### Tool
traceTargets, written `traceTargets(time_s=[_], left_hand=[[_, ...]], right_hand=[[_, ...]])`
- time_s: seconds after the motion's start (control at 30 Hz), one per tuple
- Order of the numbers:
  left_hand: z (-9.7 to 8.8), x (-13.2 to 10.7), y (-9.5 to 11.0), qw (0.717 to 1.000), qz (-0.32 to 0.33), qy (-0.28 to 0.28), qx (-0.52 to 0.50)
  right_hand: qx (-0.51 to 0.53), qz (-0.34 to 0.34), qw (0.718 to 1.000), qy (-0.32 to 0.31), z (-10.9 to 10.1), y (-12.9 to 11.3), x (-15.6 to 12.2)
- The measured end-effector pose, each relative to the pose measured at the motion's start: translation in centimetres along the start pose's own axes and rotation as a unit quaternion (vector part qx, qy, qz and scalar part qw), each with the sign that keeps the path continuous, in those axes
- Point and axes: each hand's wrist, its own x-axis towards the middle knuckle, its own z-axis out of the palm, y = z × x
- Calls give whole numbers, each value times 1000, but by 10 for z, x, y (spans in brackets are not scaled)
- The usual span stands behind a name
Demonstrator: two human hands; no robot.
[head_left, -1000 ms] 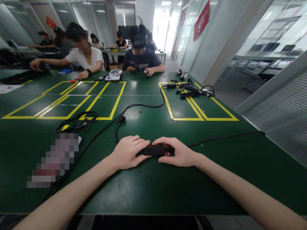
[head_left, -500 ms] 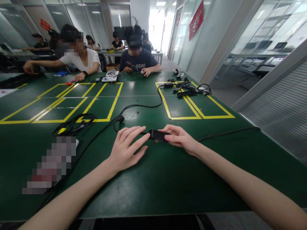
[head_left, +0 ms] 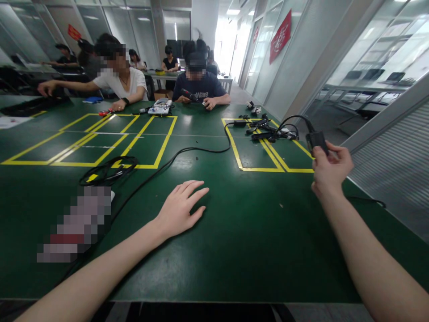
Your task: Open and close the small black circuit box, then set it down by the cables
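A black power adapter (head_left: 317,142) is raised at the right side of the table, with my right hand (head_left: 332,172) closed around its lower end. Its cable (head_left: 295,118) arcs from the top of the adapter leftward to the pile of black adapters and cables (head_left: 261,132). My left hand (head_left: 182,208) rests on the green tabletop (head_left: 234,241), fingers stretched and slightly spread, holding nothing. Another stretch of cable (head_left: 367,200) lies on the table beyond my right wrist.
A coiled black cable (head_left: 109,172) with a yellow tag lies at left, above a pixelated object (head_left: 77,223). One long black cable (head_left: 181,154) crosses the table. Yellow tape (head_left: 161,145) marks rectangles. Two people sit opposite, one holding a dark tool (head_left: 189,95); a white device (head_left: 160,107) lies near them.
My right hand has carried the adapter from the table's middle up to the right, and its cable and plug went along. My left hand has stayed almost in place.
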Motion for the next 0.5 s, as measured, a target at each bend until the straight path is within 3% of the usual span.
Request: traceTargets(time_s=[0.07, 0.13, 0.33, 0.5], left_hand=[[1, 0, -1, 1000, -12, -16, -7], [1, 0, -2, 999, -21, -25, -13], [1, -2, -4, 999, -29, -40, -15], [2, -2, -3, 998, -29, -55, -24]], right_hand=[[-187, -63, 980, 32, -5, 13, 1], [-295, -66, 953, 35, -10, 24, 0], [-440, -4, 896, -55, -27, 49, 6], [-453, -22, 881, -136, -28, 53, 6]])
